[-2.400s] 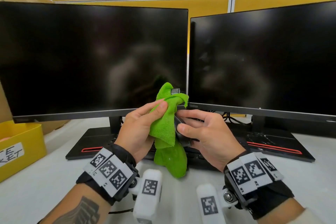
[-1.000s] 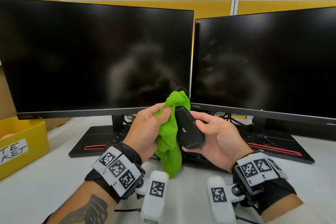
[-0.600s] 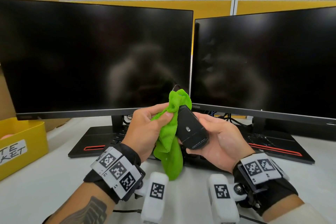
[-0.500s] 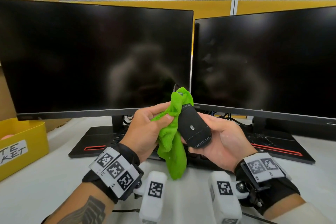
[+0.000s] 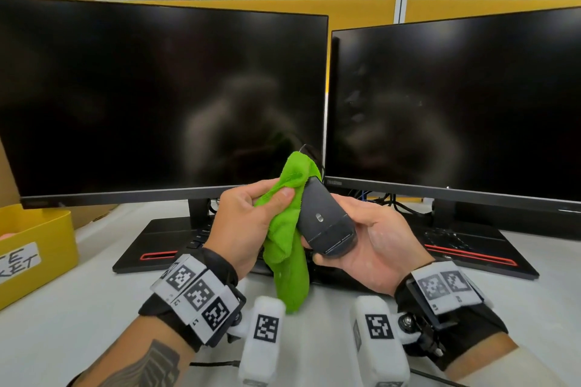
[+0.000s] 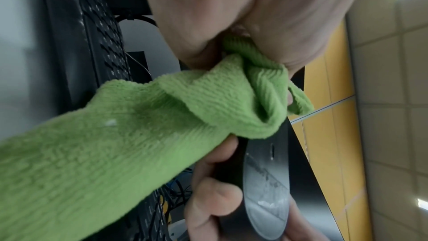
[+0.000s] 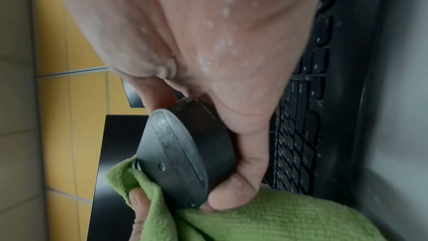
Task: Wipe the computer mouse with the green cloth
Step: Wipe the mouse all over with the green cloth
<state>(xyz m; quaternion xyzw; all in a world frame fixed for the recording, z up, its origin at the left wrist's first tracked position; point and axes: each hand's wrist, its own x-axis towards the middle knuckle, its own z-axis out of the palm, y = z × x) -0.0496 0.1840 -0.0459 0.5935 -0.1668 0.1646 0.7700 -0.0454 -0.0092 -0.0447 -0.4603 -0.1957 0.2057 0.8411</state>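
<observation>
My right hand (image 5: 361,239) holds the black computer mouse (image 5: 325,223) up in front of the monitors, its flat underside turned toward me. Its fingers curl round the mouse's body (image 7: 185,146). My left hand (image 5: 251,223) grips the bunched green cloth (image 5: 284,229) and presses it against the mouse's left side and far end. The cloth's loose tail (image 6: 92,153) hangs down below the hands. In the left wrist view the mouse's underside (image 6: 266,180) shows grey smears.
Two dark monitors (image 5: 157,97) (image 5: 456,104) stand side by side right behind the hands, on black stands with red stripes (image 5: 465,251). A black keyboard (image 7: 301,125) lies beneath the hands. A yellow bin (image 5: 34,248) sits at the left on the white desk (image 5: 78,324).
The right hand has turned the mouse over, so its underside now faces me. The left hand and cloth have stayed pressed on its left side, and both hands have drifted slightly right.
</observation>
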